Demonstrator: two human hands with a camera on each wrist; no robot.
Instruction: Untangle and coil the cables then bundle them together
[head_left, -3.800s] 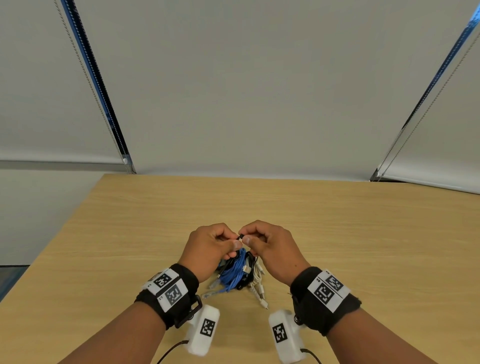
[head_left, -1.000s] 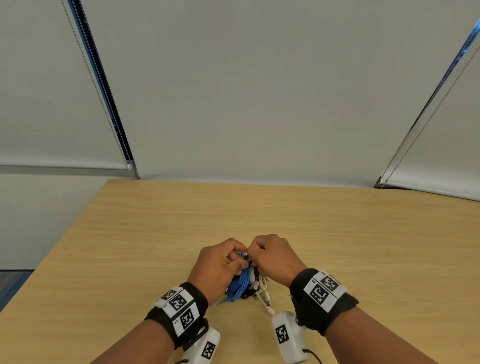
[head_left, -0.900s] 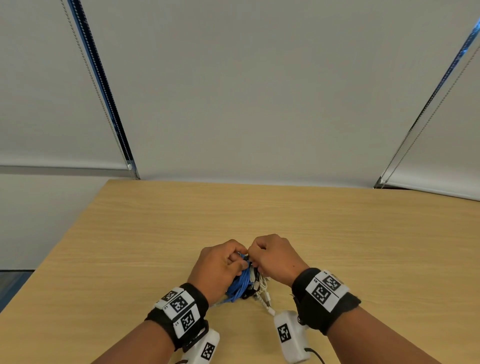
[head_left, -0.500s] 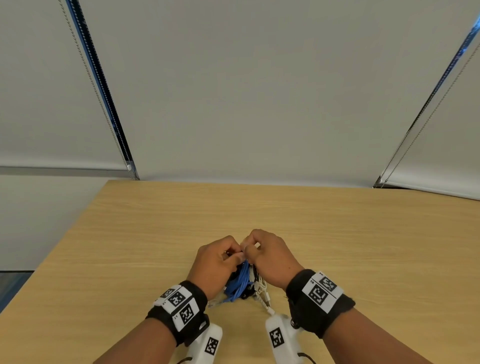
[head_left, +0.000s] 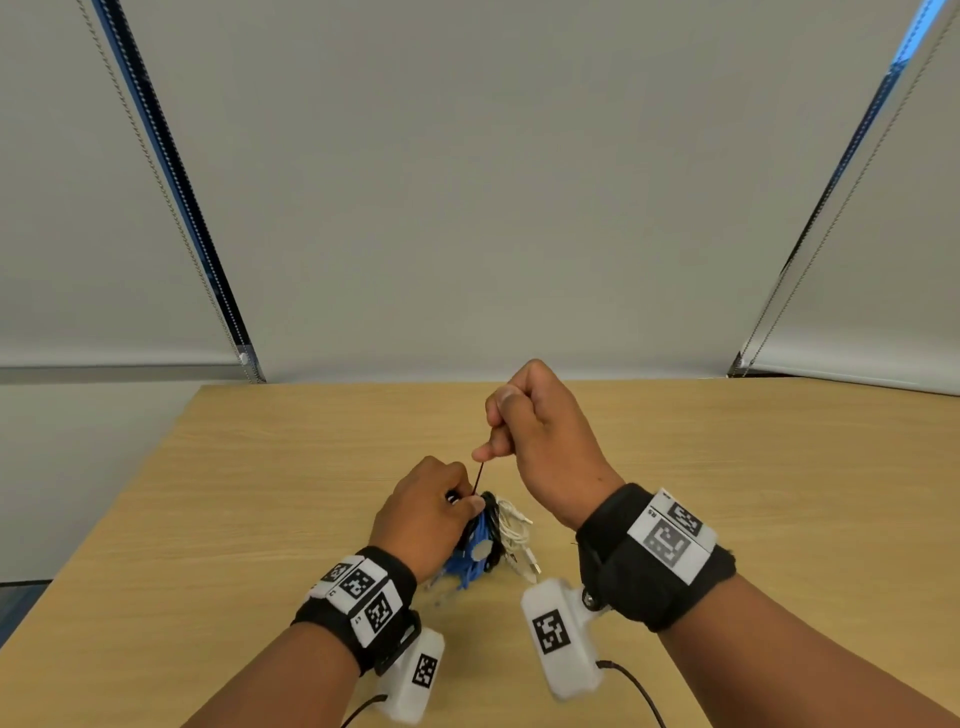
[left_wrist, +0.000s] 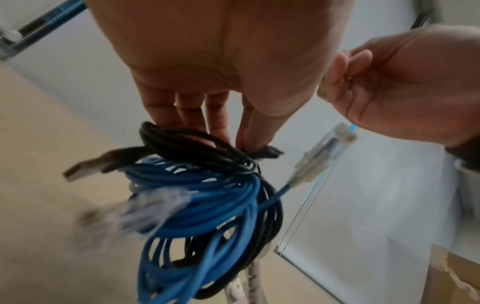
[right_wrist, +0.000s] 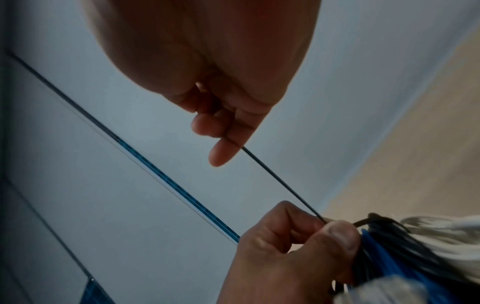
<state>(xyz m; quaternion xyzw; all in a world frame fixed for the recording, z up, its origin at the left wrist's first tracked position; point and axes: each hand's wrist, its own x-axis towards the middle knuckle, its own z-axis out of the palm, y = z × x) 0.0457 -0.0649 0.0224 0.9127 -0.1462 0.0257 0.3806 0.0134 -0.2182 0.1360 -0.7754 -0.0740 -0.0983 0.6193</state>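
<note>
A bundle of coiled cables (head_left: 485, 540) sits at the table's near middle: a blue network cable (left_wrist: 207, 205), a black USB cable (left_wrist: 192, 148) and a white cable (head_left: 511, 527). My left hand (head_left: 431, 514) pinches the top of the bundle (right_wrist: 374, 246) where a thin black tie (right_wrist: 283, 185) wraps it. My right hand (head_left: 535, 431), raised above and to the right, pinches the tie's free end (head_left: 478, 475) and holds it taut. The tie's head (left_wrist: 269, 153) shows by my left fingertips.
The wooden table (head_left: 727, 493) stretches wide on both sides. White roller blinds (head_left: 467, 182) with bead chains (head_left: 156, 171) hang behind the far edge. A cardboard box (left_wrist: 457, 273) shows at the lower right of the left wrist view.
My right hand has risen up and to the right, drawing the black tie out taut from the bundle. My left hand stays on the bundle's top.
</note>
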